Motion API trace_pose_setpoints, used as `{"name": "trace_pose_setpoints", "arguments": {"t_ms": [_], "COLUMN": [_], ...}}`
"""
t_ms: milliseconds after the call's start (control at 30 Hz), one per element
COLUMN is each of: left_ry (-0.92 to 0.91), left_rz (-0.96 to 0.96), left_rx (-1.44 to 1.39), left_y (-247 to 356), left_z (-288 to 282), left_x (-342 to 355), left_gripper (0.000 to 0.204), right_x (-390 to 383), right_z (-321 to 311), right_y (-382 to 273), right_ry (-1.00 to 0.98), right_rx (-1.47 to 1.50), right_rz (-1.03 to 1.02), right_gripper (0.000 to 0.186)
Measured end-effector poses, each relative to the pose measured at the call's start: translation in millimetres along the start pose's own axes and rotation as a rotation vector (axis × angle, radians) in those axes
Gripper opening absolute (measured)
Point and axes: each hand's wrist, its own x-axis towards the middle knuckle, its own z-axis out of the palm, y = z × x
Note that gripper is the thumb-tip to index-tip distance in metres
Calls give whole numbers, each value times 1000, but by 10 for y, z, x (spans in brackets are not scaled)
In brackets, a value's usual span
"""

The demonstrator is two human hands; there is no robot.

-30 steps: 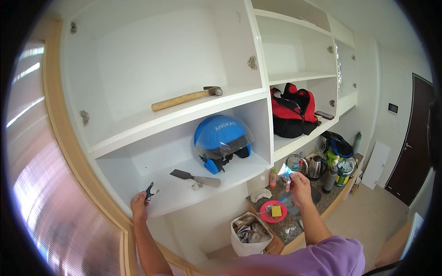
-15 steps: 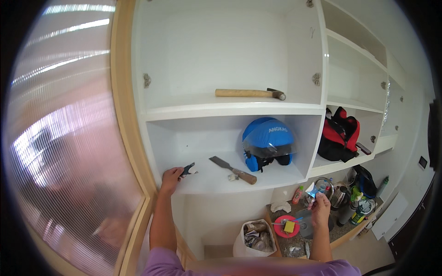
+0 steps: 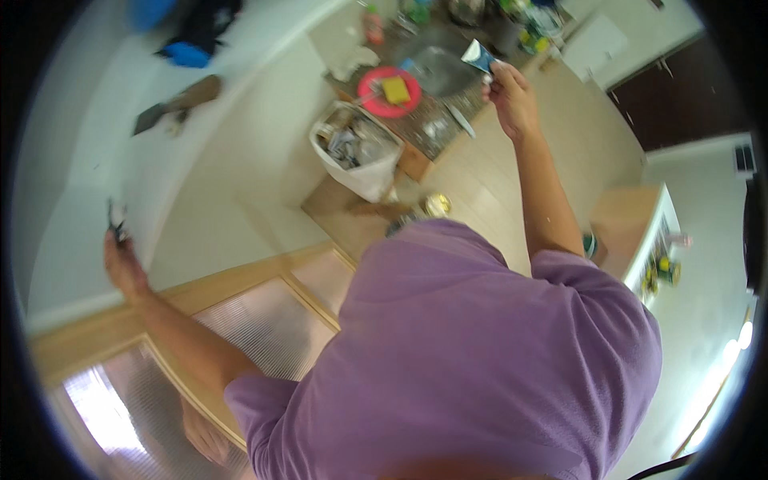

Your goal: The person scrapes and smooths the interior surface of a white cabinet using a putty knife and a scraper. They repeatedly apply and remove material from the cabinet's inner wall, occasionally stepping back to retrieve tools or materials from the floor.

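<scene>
My left hand (image 3: pixel 122 264) grips a small, ragged black-and-white piece (image 3: pixel 117 220) over the white lower shelf (image 3: pixel 68 240). A putty knife (image 3: pixel 192 94) with a wooden handle lies farther along that shelf, beside a small crumpled scrap (image 3: pixel 176 124) and near the blue helmet (image 3: pixel 188 50). My right hand (image 3: pixel 510 104) is raised over the counter's edge, closed on a small blue-and-white packet (image 3: pixel 478 56). Behind it are a steel sink (image 3: pixel 446 72) and a red plate (image 3: pixel 376 102) holding a yellow sponge (image 3: pixel 396 90).
A white sack (image 3: pixel 356 180) full of rubbish stands by the counter. A can (image 3: pixel 438 205) is on the floor. A dark door (image 3: pixel 684 96) is at the upper right, a wooden cabinet (image 3: pixel 616 216) at the right, and a frame with translucent panels (image 3: pixel 260 320) below the shelf.
The view has swung sharply down, so my purple-shirted torso now fills the lower middle and the upper shelves are out of sight. Both hands still hold their pieces.
</scene>
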Motion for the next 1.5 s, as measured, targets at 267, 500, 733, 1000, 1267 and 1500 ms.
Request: {"name": "trace_pose_setpoints", "arguments": {"t_ms": [267,500,733,1000,1267,1500], "left_ry": [-164,-504,-537,-1003,-799,-221], "left_rz": [-126,-759,-1239,-378,-476,194], "left_rx": [2,112,-151,634,404,398], "left_y": [77,-1767,-3666,-4492,-2704,-151], "left_z": [764,3587,5370,5780,4713,3596], "left_x": [-857,-2414,-3154,-3815,-3002,-1949], "left_gripper": [41,25,26,48,60,26], "right_x": [-513,-607,24,-415,-947,373], "right_z": [-1539,-1604,-1553,-1932,-1163,1670], "right_y": [1526,2943,3669,3714,2476,473], "right_ry": [426,497,483,478,153,-631], "right_rx": [-229,-230,-281,-834,-532,83], "right_rz": [430,673,566,533,588,-26], "right_gripper": [19,20,22,46,51,37]}}
